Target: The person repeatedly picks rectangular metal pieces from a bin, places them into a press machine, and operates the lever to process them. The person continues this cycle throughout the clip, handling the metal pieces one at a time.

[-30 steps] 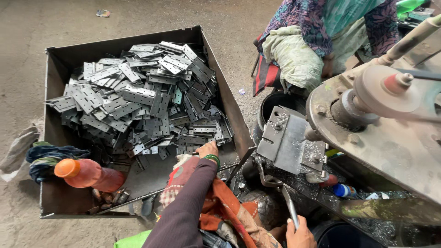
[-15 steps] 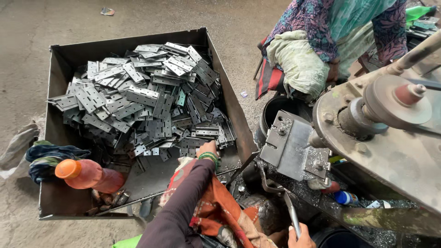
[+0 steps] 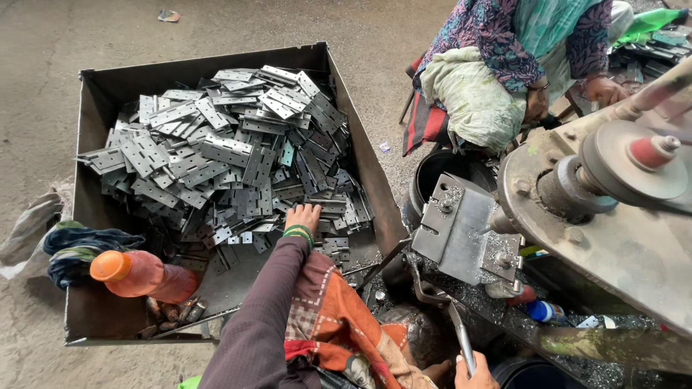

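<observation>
Left hand (image 3: 303,216) fingers spread on grey metal hinge plates (image 3: 231,155) in dark steel bin (image 3: 94,115), orange plastic bottle (image 3: 140,275) beside, right hand (image 3: 472,373) clamped on steel press lever (image 3: 461,344).

Hinge plates (image 3: 231,151): bare grey sheet metal, dull sheen, punched holes. Bin (image 3: 94,130): dark rusted steel, matt. Bottle (image 3: 140,275): orange plastic, dusty, cap smoother. Rag (image 3: 72,248): blue cloth, crumpled. Left hand (image 3: 303,216) on plates, green glossy bangles at wrist; sleeve of matt dark knit, patterned woven cloth beside. Right hand (image 3: 476,374) on lever (image 3: 461,346), polished worn metal. Press plate (image 3: 461,227): grey steel, oily, strewn with shavings. Floor (image 3: 216,36): rough concrete.
</observation>
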